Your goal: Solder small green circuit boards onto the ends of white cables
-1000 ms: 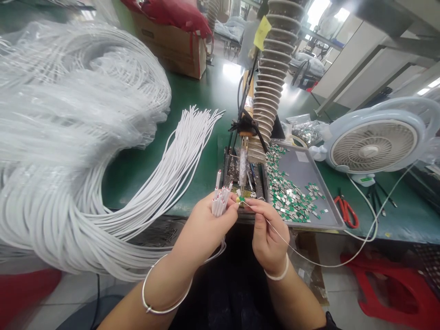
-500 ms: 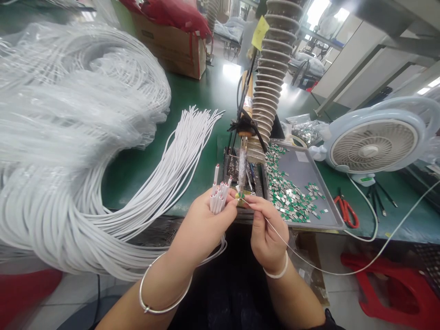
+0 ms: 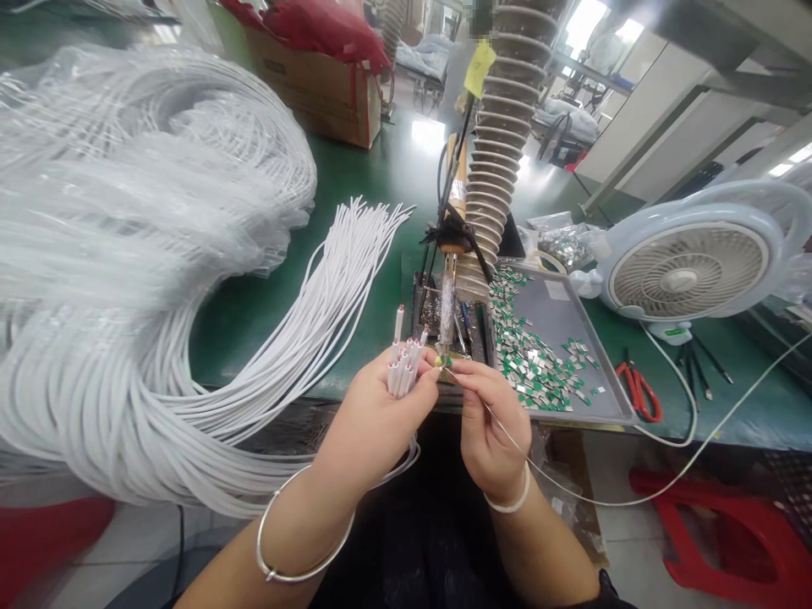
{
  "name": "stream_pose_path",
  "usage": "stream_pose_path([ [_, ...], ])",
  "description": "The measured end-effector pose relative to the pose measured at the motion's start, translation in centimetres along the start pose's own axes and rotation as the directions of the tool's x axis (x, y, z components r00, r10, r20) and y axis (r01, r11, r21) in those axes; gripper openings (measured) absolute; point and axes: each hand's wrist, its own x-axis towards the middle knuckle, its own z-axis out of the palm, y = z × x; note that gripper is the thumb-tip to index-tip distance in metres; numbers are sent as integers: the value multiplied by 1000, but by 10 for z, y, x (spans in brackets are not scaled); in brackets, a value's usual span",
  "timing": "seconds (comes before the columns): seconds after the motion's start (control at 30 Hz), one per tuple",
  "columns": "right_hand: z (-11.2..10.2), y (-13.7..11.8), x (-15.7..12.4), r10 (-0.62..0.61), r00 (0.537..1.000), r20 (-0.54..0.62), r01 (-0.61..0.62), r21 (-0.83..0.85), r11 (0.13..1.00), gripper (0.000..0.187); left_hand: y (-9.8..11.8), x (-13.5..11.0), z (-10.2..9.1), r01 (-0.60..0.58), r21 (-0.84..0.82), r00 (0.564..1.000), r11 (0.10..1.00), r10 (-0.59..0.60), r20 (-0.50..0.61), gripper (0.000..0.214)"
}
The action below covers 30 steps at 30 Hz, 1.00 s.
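My left hand (image 3: 381,406) is closed around a bunch of white cables (image 3: 404,364) whose cut ends, with reddish wire tips, point up. Its fingertips meet those of my right hand (image 3: 491,414) under the tip of a soldering iron (image 3: 447,296), which hangs upright with a wooden handle. Pinched in my right hand is a thin solder wire (image 3: 558,488) that trails away to the right. Between the fingertips, at the iron's tip, sits a small green board (image 3: 446,361), partly hidden by the fingers.
A large bundle of white cables (image 3: 127,338), partly in plastic, fills the left. On the right stand a grey tray (image 3: 558,296) of small green-and-silver boards, red-handled cutters (image 3: 639,393) and a fan (image 3: 691,271). A ribbed hose (image 3: 504,127) comes down behind the iron.
My right hand has shifted very slightly left, and the solder wire has moved a little with it. My left hand keeps the same hold on the cables.
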Motion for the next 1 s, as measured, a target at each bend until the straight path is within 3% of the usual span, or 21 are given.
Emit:
stream_pose_path([
  [0.27, -2, -4, -4, 35, 999, 31, -35, 9, 999, 31, -14, -3, -2, 12, -1, 1000, 1000, -12, 25, 6],
  [0.5, -4, -5, -10, 66, 994, 81, -64, -28, 998, 30, -30, -12, -3, 29, -4, 979, 1000, -27, 203, 21],
  [0.7, -20, -12, -19, 120, 990, 78, -117, -47, 992, 28, -49, -15, -5, 54, -92, 996, 994, -47, 75, 22],
  [0.87, -44, -2, -15, 183, 983, 12, -172, -285, 943, 27, -51, -13, -4, 91, -337, 989, 937, -45, 141, 16],
  [1.0, -64, 17, 0, 268, 963, -5, -226, -551, 803, 20, -43, -11, 1, 120, -537, 992, 835, -79, 99, 14],
])
